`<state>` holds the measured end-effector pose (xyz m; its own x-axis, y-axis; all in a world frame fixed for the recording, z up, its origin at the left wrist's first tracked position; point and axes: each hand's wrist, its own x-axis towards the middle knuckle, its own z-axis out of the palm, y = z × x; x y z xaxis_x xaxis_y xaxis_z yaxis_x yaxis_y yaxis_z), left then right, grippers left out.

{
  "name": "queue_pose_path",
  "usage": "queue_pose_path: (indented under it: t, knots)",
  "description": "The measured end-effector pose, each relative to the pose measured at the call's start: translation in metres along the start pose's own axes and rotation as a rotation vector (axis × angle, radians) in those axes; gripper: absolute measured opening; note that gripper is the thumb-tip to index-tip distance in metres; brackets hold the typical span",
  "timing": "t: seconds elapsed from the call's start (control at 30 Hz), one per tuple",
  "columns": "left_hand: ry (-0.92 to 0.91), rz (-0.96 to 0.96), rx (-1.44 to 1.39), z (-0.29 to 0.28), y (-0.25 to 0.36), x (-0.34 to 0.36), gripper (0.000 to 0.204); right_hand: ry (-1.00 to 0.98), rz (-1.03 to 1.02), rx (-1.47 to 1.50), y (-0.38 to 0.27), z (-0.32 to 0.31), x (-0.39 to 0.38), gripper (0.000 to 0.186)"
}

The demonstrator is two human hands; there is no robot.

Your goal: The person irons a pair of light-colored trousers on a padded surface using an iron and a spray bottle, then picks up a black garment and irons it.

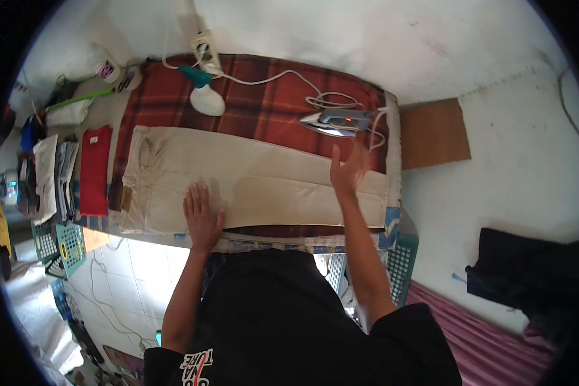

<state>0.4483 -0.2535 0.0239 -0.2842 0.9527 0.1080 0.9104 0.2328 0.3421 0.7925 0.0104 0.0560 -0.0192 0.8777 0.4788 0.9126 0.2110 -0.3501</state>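
Observation:
A pair of beige trousers [251,174] lies folded lengthwise across the padded table, its gathered waistband toward the left. My left hand [201,219] rests flat on the near edge of the cloth, fingers stretched out. Toward the right end, my right hand [350,172] is over the trousers with its thumb apart and its fingers slightly blurred; it holds nothing. Just beyond that hand, a grey clothes iron [338,121] lies on the plaid cover with a small orange light on. Whether the right hand touches the cloth I cannot tell.
A red-brown plaid cover [154,96] spreads over the table. Behind the trousers lies a white bottle with a teal top [207,101], near a power strip [206,55]. Folded red cloth [95,170] and other folded garments [65,174] sit left. A brown board [434,134] adjoins the right end.

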Motion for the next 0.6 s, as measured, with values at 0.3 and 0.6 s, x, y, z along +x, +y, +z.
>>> queue_pose_path:
  t: [0.3, 0.6]
  knots:
    - [-0.039, 0.010, 0.192, 0.021, 0.013, -0.002, 0.083, -0.048, 0.745, -0.366, 0.143, -0.094, -0.158, 0.068]
    - [-0.024, 0.046, 0.106, 0.017, -0.005, -0.009, 0.089, 0.043, 0.542, -0.397, 0.188, -0.087, -0.149, 0.040]
